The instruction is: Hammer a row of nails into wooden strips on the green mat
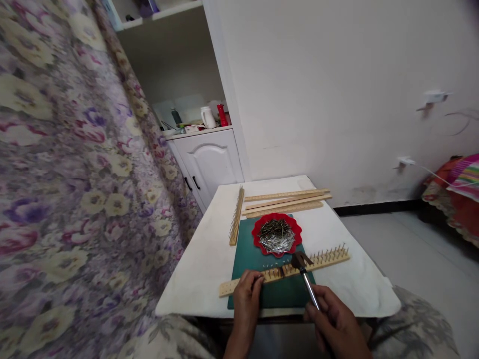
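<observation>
My right hand [335, 319] is wrapped round the handle of a claw hammer [310, 289]. The hammer's dark head hovers over or rests near a wooden strip [229, 288]; I cannot tell if it touches. Upright nails [329, 256] stand in rows along the strip's right and middle parts, while its left end shows only small holes. Thumb and fingers of my left hand [247, 293] are pinched together at the strip, just left of the nails; whatever they hold is hidden. Under the strip lies a green mat [245, 249]. A red scalloped dish [256, 243] full of loose nails sits on it.
A second strip studded with nails [236, 219] lies at the left of the white-covered table [198, 264]. Several plain wooden strips [286, 201] lie across the back. A floral curtain [93, 199] hangs at left, beside a white cabinet [211, 162]. A wall stands behind.
</observation>
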A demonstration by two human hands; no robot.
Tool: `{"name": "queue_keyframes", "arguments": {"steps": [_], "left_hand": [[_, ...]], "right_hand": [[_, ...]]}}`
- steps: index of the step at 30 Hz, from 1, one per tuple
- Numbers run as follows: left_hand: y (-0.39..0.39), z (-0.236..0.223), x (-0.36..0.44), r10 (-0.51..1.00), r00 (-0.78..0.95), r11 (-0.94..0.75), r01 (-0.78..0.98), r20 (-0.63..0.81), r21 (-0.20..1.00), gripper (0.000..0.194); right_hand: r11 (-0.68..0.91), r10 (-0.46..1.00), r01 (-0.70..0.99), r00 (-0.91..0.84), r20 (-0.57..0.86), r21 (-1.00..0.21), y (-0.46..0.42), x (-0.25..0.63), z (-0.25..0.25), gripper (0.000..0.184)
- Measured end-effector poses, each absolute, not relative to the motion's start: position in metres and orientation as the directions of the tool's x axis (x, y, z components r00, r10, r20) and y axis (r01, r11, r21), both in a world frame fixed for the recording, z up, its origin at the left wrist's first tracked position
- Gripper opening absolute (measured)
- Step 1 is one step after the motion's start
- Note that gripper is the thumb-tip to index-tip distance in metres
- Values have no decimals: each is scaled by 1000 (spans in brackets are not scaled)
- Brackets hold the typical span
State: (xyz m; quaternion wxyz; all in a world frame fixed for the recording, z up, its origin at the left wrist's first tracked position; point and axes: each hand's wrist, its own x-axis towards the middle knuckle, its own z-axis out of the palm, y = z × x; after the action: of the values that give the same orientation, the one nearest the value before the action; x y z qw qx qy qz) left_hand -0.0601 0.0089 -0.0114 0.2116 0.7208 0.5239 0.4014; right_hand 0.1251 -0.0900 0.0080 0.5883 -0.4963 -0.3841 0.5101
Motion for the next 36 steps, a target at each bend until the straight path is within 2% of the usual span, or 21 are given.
{"name": "queue_keyframes", "arguments": {"steps": [12,17,21,26,31,36], "left_hand": [[13,-22,-60,913,198,-392,672,357,629,20],[13,-22,-59,910,224,-399,695,348,598,20],[14,-19,-58,920,226,-382,705,321,598,20],[13,-16,-56,932,209,-351,727,297,591,17],[14,-18,-55,938,190,-327,757,289,566,19],[15,-21,-56,943,191,-316,767,271,558,19]], "right_hand": [[-25,982,-219,179,-65,-976,-89,126,3,37],[-61,996,-190,57,-73,-980,-85,127,2,37],[-57,996,-126,-73,-48,-990,-78,121,11,29],[-32,992,5,-124,-32,-999,-67,107,21,13],[44,991,84,-129,33,-996,-61,99,18,12],[39,989,133,-149,19,-990,-60,99,18,12]]}}
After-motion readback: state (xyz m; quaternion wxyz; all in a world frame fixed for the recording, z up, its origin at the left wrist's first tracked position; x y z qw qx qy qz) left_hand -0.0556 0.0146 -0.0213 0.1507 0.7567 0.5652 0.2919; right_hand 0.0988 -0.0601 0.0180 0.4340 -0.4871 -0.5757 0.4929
